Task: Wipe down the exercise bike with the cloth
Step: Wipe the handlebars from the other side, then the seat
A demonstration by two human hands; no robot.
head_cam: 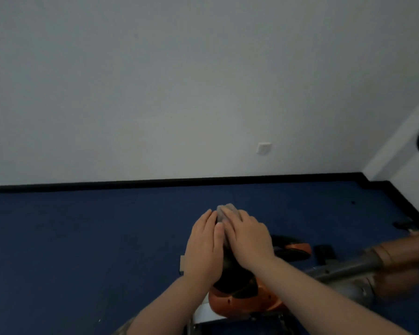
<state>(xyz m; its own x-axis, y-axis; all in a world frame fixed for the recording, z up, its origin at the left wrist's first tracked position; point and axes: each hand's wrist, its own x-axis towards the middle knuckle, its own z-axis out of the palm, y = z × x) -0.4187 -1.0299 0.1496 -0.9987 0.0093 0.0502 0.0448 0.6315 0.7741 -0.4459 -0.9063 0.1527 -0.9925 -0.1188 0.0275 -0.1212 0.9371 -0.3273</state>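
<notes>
The exercise bike [242, 303] shows below my hands: an orange and black body, with a black seat [230, 274] between my palms. A grey cloth [228, 210] peeks out past my fingertips at the seat's far end. My right hand [246, 234] lies flat on the cloth, pressing it onto the seat. My left hand [205, 243] cups the seat's left side, fingers together, thumb touching the cloth's edge. Most of the cloth is hidden under my right hand.
A grey and brown bar [363, 264] of the bike runs off to the right, blurred. An orange and black part [292, 247] lies behind my right hand. Blue carpet [82, 238] meets a white wall with a black skirting board [179, 182].
</notes>
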